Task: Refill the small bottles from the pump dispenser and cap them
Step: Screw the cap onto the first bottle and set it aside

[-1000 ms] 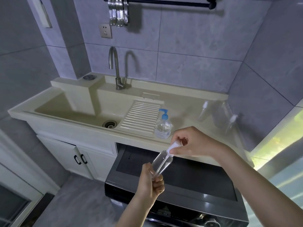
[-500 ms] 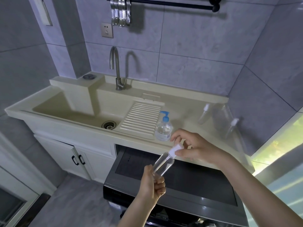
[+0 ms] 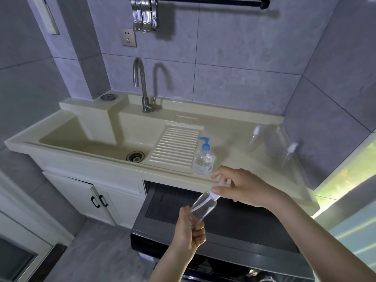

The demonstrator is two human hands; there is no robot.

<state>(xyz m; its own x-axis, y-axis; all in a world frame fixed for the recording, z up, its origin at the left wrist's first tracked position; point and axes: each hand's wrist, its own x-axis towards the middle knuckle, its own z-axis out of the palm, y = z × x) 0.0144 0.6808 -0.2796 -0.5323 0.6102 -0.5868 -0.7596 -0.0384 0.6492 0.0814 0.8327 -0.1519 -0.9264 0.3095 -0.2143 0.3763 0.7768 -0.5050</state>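
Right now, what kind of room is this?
Likely a home laundry or utility corner: a beige sink with a ribbed washboard, a dark front-loading washing machine under its counter, and metal clips on a black wall rail.

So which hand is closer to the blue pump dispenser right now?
Right. The right hand sits just below and beside the pump dispenser, pinching the small bottle's cap; the left hand holds the bottle lower down.

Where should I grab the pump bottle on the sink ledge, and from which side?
Grip the pump bottle around its clear round body, coming from the front right, probably with the right hand, which is nearest. It stands upright near the counter's front edge, with the ribbed washboard close on its left. The blue pump head is narrow and its spout sticks out leftward, so it makes a poor handle.
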